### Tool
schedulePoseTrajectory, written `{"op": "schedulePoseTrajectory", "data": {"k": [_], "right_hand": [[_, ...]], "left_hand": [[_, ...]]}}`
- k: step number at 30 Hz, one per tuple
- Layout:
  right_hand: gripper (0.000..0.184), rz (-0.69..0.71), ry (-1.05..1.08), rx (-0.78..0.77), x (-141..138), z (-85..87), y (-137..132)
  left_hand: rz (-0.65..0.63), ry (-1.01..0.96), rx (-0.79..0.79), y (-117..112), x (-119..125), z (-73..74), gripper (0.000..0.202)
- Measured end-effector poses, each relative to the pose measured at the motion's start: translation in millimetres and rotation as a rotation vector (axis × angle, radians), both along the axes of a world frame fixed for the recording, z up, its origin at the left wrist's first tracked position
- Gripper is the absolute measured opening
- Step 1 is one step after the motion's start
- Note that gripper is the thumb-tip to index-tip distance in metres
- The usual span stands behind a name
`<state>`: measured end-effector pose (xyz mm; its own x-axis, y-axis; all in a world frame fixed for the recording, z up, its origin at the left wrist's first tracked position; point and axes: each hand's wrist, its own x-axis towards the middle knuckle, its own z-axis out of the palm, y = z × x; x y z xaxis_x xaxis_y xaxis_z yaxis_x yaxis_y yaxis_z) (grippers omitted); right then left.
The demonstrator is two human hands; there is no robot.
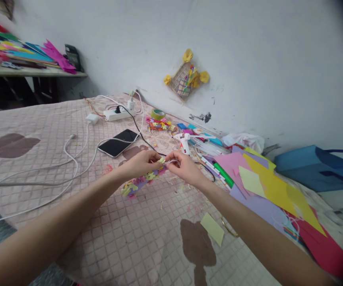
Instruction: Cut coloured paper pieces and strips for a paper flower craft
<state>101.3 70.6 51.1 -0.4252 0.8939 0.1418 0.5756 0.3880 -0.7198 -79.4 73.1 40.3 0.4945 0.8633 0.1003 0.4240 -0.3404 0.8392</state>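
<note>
Left hand, fingers pinched closed on a yellow paper scrap; right hand, fingers pinched on white string, just beside the scrap. Paper garland, multicoloured, under both hands on a checked mat. Also on the mat: glue gun, phone, tape roll, power strip, coloured card.

The bare left forearm reaches in from seven o'clock, the right forearm from five, the left hand and right hand meeting mid-frame, fingers pinched, nearly touching.
</note>
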Motion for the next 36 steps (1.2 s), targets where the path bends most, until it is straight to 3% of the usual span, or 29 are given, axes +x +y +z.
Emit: {"op": "schedulePoseTrajectory", "data": {"k": [4,11,23,36], "right_hand": [[0.012,0.030,0.000,0.045,0.4,0.9,-1.9],[0.007,0.040,-0.082,0.307,-0.2,6.3,-5.4],[0.010,0.026,-0.129,0.307,-1.8,4.5,-5.3],[0.011,0.035,-0.085,0.297,-4.5,2.3,-4.4]], "left_hand": [[0.020,-0.001,0.020,0.7,0.0,-1.3,0.022],[0.024,-0.004,0.007,2.3,-0.2,-3.4,0.025],[-0.007,-0.006,0.029,2.9,-3.0,-5.2,0.029],[0.057,0.064,0.072,0.8,1.3,-3.5,0.025]]}}
